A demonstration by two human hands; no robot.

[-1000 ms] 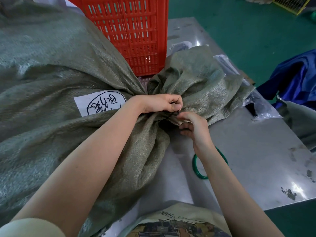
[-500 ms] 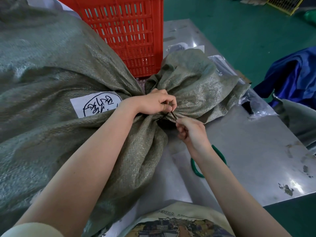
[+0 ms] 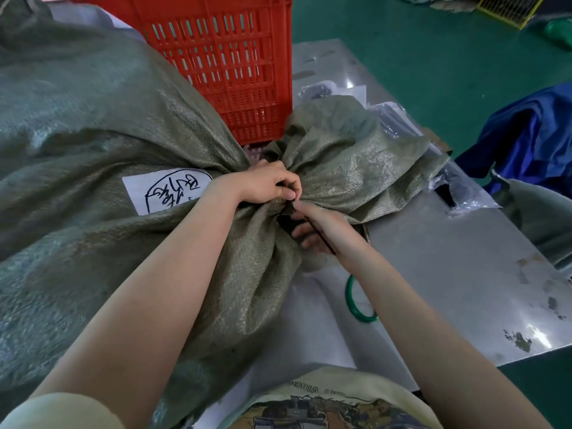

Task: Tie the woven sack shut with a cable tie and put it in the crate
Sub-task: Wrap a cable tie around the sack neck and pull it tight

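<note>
Head view: big grey-green woven sack [image 3: 102, 144] lies across the steel bench [image 3: 448, 274], bulk to the left, gathered neck near centre, loose mouth fabric fanning out to the right of the neck. White label [image 3: 161, 193] with black handwriting sits on the sack just left of the neck.

Left hand [image 3: 266, 185] on top of the gathered neck, fingers [image 3: 289, 193] curled tight and pinched together on the bunched fabric. Right hand [image 3: 322, 227] just below and right of it, fingertips touching the neck from beneath. A thin dark strip, seemingly the cable tie [image 3: 322, 236], runs from the neck down across the right palm; thumb and forefinger close on it, the other fingers loosely spread. Cannot tell whether the tie is looped fully round the neck; that part is hidden by the hands.

Red slatted crate [image 3: 229, 66] stands upright directly behind the neck, touching the sack's far side. Green ring [image 3: 356, 301] lies flat on the bench beside the right forearm. Clear plastic bags [image 3: 464, 193] poke out from under the mouth fabric at right. Bare bench surface to the right, up to its edge; green floor [image 3: 418, 41] beyond.
</note>
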